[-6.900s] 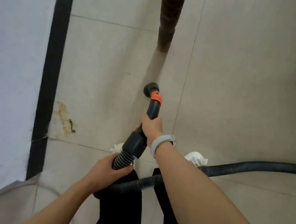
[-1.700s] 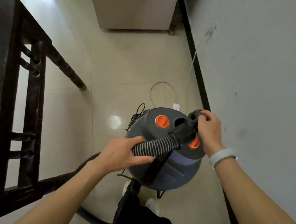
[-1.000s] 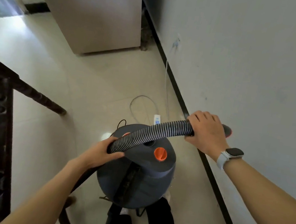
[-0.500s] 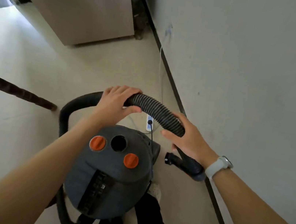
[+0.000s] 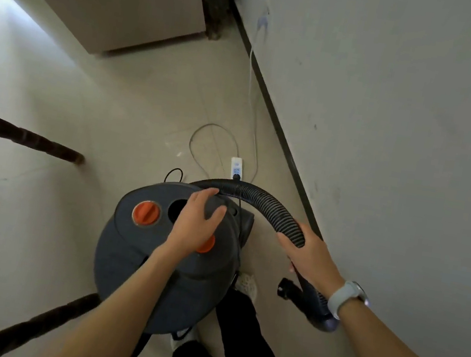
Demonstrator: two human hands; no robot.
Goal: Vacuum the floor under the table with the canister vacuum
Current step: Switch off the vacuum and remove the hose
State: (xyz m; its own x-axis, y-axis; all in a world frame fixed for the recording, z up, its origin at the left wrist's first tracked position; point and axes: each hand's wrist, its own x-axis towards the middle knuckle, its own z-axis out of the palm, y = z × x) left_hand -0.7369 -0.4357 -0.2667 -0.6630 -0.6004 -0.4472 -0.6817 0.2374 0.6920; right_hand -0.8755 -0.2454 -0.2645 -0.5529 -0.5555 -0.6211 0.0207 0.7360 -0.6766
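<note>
hose [image 5: 269,206] now out of left hand [image 5: 195,221]

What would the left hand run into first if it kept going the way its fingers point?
Most likely the black hose: the left hand lies flat over the vacuum lid, fingertips almost at the hose. How far above the lid the hose sits is unclear.

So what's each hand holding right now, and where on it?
Right hand grips the ribbed hose close to its nozzle end. Left hand holds nothing, fingers straight over the canister's lid.
</note>
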